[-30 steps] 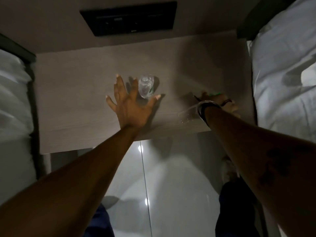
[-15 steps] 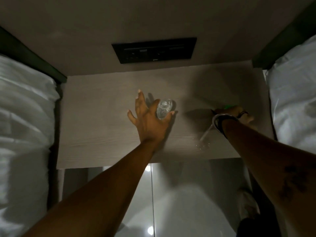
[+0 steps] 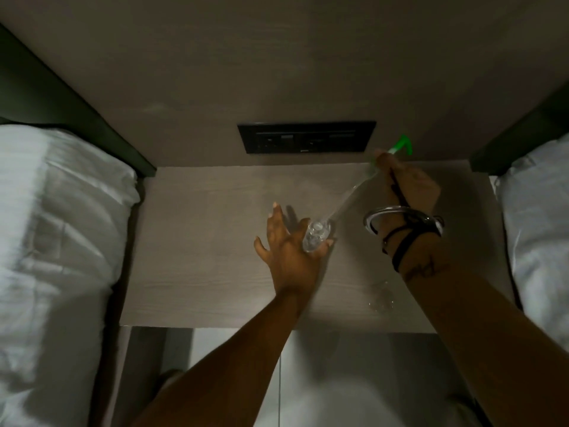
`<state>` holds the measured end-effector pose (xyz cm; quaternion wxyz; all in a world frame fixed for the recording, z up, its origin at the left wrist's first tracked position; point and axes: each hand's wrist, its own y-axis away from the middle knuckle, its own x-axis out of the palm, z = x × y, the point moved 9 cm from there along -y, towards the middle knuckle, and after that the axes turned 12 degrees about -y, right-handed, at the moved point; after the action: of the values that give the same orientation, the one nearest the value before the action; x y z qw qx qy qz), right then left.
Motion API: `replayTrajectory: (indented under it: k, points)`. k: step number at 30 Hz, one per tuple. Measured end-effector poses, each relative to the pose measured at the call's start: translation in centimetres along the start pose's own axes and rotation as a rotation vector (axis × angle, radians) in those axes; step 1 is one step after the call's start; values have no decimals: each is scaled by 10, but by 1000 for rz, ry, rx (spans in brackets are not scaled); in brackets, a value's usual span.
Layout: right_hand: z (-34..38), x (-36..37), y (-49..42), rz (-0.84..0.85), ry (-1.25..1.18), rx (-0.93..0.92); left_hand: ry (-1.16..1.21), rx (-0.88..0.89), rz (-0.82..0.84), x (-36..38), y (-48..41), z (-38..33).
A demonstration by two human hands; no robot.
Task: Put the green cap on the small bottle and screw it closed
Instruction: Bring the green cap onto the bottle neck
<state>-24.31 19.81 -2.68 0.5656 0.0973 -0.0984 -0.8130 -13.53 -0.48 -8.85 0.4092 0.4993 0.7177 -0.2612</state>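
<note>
Small bottle (image 3: 317,238) blurred, green cap (image 3: 400,146) half-hidden

The left hand (image 3: 288,254) grips the small bottle (image 3: 317,238) on the nightstand (image 3: 200,241); the right hand (image 3: 406,186) lifts the green cap (image 3: 400,146).

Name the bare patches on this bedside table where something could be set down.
Left half of the table, between left pillow and left hand, is bare. Crowded: centre to right, around small bottle and right hand.
</note>
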Motion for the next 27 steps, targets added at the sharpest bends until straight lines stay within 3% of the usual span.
replayTrajectory:
  k: [4,6,11,13,17,24,27]
  points:
    - [16,6,22,-133,-59,-150,-3,1,-2,4,1,2]
    - [5,15,30,-88,73,-143,-6,0,1,4,0,3]
    - [10,13,38,-67,75,-265,-51,14,-2,6,-3,5]
    - [14,19,45,18,155,-338,-46,26,-12,6,-2,3]
    - [3,51,81,379,558,-631,-30,29,-4,4,-1,3]
    - [-46,58,69,461,749,-419,-5,43,7,10,2,6]
    - [-53,67,66,570,729,-346,5,46,6,11,1,8]
